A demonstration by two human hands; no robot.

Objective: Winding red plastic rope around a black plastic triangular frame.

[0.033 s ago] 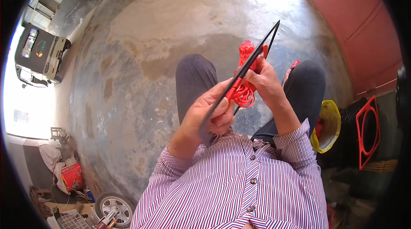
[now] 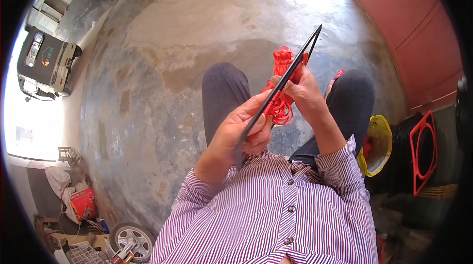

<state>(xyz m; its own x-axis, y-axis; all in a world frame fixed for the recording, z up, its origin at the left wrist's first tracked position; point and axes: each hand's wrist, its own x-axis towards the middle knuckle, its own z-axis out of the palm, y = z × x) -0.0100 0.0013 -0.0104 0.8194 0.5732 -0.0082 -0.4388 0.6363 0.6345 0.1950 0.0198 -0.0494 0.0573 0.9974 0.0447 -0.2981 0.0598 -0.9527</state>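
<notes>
A thin black frame [image 2: 309, 42], seen almost edge-on, is held slanting up and away in front of my lap. Red cord [image 2: 274, 102] is wound in tight turns around part of its near bar. A loose bundle of the same red cord [image 2: 282, 58] stands up beyond the bar, and loops hang below it. My left hand [image 2: 245, 127] grips the lower end of the bar, thumb on top near the wound turns. Further up, my right hand [image 2: 306, 94] pinches the red cord against the frame; its fingertips are partly hidden behind the bar.
At my right stand a yellow-rimmed container [image 2: 383, 140] with something red inside and a red frame [image 2: 422, 153] with a ring in it. A wheel [image 2: 131, 242], a wire rack [image 2: 86, 254] and a red bag [image 2: 84, 204] lie at lower left. A three-wheeled vehicle [image 2: 47, 62] is parked outside.
The black frame has turned slightly, so its two bars look closer together. The cord bundle and my left hand have shifted a little; both hands keep their grip.
</notes>
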